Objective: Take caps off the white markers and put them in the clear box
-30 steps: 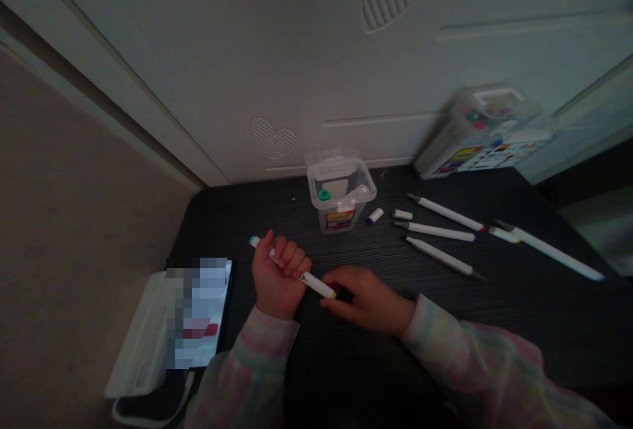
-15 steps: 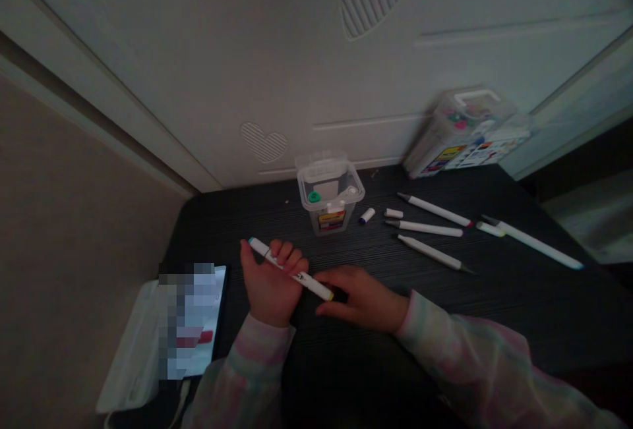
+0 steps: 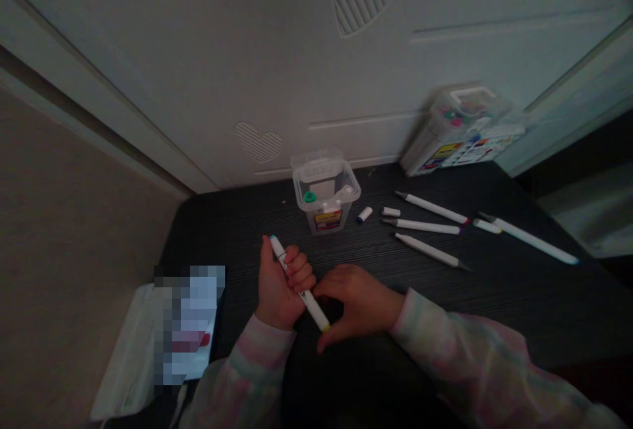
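My left hand (image 3: 284, 294) is wrapped round a white marker (image 3: 315, 312), which slants with its blue end up by the thumb and its yellow end low. Beside that lower end is my right hand (image 3: 363, 304), thumb and fingers apart; its thumb is near or touching the yellow tip, which I cannot tell. Beyond the hands stands a clear plastic tub (image 3: 328, 219) with a green disc-like piece (image 3: 309, 197) and a white one inside. Right of it lie a dark-ended cap (image 3: 364, 215) and a white cap (image 3: 390, 212).
Several white markers lie on the dark table, including a red-ended one (image 3: 435, 208) and a grey-tipped one (image 3: 429, 250). Another cap (image 3: 487, 225) lies beside a long pair-like marker (image 3: 537, 242). A clear marker case (image 3: 440, 145) leans against the wall. A lit phone (image 3: 205, 317) is at left.
The marker has turned steeper in my left hand, its yellow end dropping toward me. My left hand has shifted slightly right, and my right thumb has moved down, opening wider.
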Available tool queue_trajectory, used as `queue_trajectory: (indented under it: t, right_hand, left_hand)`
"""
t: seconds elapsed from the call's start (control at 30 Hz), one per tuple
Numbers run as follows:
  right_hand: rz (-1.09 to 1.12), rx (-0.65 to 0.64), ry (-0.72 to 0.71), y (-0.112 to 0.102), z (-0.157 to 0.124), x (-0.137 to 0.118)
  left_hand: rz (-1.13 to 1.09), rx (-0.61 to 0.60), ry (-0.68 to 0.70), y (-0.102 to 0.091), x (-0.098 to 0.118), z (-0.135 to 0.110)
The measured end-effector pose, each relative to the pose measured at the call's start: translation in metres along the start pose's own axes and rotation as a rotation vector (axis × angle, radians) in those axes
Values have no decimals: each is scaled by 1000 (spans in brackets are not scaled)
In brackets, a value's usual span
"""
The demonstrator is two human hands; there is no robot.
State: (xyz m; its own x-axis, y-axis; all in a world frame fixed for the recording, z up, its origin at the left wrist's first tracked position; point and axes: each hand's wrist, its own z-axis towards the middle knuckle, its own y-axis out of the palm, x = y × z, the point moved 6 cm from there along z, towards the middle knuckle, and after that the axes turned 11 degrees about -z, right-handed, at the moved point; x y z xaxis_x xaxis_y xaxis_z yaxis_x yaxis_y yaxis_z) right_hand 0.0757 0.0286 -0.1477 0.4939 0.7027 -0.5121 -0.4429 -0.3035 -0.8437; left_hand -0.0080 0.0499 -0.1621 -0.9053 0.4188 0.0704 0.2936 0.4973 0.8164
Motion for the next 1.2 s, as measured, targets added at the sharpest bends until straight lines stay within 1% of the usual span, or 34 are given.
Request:
queue_trajectory:
  t: [0.1, 0.23, 0.37, 0.53, 0.67, 0.73, 0.8, 0.87, 0.93, 1.0, 1.1, 1.2]
  right_hand:
    - [-30, 32, -17, 0, 0, 0]
    - [-67, 52, -33, -2, 0, -2]
    - [-79, 58, -30, -4, 0, -3]
    - [-85, 62, -37, -4, -1, -3]
    - [-68, 82, -47, -4, -2, -2]
    - [-76, 86, -30, -4, -2, -1]
    - [-88, 87, 20, -4, -1, 1]
    - [-93, 96, 74, -4, 0, 4]
    - [-99, 118, 91, -4, 1, 5]
    - [-127, 133, 98, -3, 2, 5]
    - [-197, 111, 165, 2, 4, 10]
    - [-241, 80, 199, 7, 4, 13]
  left_hand:
    - [-15, 30, 38, -5, 2, 1]
    - [-24, 37, 30, -8, 1, 1]
    - [-35, 26, 15, -6, -1, 1]
    - [-36, 46, 4, -6, -5, 2]
    - [-22, 38, 30, -6, -1, 1]
    - [6, 14, 55, -2, 4, -3]
    - [59, -53, 121, 9, 9, -10]
    - [168, -181, 225, 25, 10, -20]
    - [375, -344, 360, 40, 5, -31]
    - [646, -488, 511, 49, -6, -40]
    - [784, -557, 580, 45, -22, -39]
    - [840, -587, 598, 41, -28, -37]
